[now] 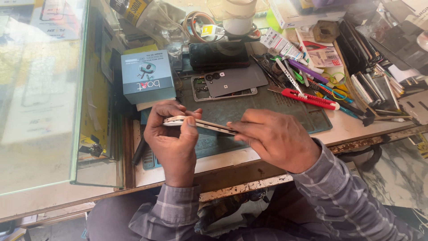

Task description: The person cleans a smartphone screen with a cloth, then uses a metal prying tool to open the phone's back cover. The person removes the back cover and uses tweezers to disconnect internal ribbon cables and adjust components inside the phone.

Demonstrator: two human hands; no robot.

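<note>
Cluttered repair bench w/ a grey-green work mat (307, 117), glass counter (40, 89) on the left, a boxed gadget (148, 76), red utility knife (310, 98) and an opened phone w/ loose back cover (229, 80) on the mat. A slim white phone (200, 124) is held edge-on above the mat's front, between both hands. Left hand (171, 134) fingers clamped round its left end, thumb on top; right hand (274, 138) fingers together, pinching the right end. Wrists low, plaid sleeves at bench edge.
</note>
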